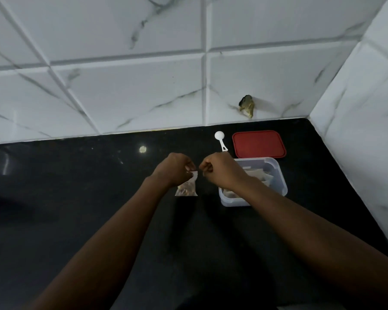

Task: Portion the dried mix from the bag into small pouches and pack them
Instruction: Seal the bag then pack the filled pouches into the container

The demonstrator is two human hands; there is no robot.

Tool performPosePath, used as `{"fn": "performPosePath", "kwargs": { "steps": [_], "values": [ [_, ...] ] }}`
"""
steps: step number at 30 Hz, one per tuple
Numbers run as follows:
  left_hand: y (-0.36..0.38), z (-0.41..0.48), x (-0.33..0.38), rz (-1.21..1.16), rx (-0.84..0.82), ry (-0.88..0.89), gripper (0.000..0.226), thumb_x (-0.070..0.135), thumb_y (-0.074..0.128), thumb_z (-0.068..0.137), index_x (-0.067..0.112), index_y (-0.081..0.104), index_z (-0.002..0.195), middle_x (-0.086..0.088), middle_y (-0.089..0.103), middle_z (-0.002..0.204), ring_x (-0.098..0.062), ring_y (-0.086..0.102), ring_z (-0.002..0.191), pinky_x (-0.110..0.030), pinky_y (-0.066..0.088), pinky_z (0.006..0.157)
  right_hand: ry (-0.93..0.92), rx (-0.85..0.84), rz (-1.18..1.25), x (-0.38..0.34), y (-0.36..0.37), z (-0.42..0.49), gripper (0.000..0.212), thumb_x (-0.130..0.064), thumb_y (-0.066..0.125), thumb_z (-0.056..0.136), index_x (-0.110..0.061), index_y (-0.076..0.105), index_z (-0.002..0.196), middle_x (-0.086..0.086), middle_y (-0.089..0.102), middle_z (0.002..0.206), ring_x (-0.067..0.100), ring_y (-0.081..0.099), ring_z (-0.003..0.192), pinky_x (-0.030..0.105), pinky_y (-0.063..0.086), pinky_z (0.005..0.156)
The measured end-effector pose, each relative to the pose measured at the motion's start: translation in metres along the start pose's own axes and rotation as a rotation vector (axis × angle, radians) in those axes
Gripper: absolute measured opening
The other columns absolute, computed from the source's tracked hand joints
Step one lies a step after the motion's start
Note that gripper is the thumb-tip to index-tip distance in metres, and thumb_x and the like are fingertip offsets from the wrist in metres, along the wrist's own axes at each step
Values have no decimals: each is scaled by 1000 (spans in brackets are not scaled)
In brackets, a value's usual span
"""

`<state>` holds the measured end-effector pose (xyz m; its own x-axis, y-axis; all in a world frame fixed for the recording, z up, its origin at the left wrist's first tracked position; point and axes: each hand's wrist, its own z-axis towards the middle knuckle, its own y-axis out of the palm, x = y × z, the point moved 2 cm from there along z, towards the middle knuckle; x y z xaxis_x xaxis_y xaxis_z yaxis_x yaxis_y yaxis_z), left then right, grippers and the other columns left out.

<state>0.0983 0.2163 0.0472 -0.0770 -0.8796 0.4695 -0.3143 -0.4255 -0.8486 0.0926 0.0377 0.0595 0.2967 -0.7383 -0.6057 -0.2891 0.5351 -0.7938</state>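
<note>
Both your hands meet over the black bench (76, 209), working the top of one small pouch (187, 186).

Your left hand (174, 170) pinches the pouch's upper edge with closed fingers; the pouch hangs below it, brown dried mix showing in its lower half. Your right hand (220, 170) is curled just beside that edge, and you cannot tell whether it touches. Near your right wrist sits a clear tub (276, 175) with pouches inside; behind it lie a red lid (258, 144) and a white scoop (220, 139).
</note>
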Motion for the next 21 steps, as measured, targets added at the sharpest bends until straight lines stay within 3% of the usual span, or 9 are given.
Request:
{"fn": "performPosePath", "kwargs": {
  "steps": [5,8,16,21],
  "values": [
    [20,11,-39,92,-39,-79,46,12,66,94,14,60,140,-9,58,142,-24,56,131,-38,47,111,135,-141,-144,-8,41,34,35,-6,67,87,-12,70,122,12,67,122,27,68,106,40,56,95],
    [29,18,-51,107,-71,-63,50,12,60,98,13,52,147,-14,50,146,-29,50,136,-38,41,113,208,-202,-238,-5,60,46,34,-7,64,90,-8,66,125,14,64,125,30,66,109,41,55,95],
    [44,32,-68,168,-143,-57,34,13,57,98,14,67,130,-13,56,131,-32,57,121,-47,50,104,253,-231,-327,1,89,65,28,-15,62,93,-7,67,119,15,59,126,32,61,115,42,52,96],
    [44,35,-70,213,-119,-25,33,21,61,98,15,65,130,-11,53,136,-32,52,127,-49,46,107,250,-216,-324,3,92,65,23,-20,70,90,-10,72,111,13,59,122,30,63,110,39,53,95]
  ]
}}
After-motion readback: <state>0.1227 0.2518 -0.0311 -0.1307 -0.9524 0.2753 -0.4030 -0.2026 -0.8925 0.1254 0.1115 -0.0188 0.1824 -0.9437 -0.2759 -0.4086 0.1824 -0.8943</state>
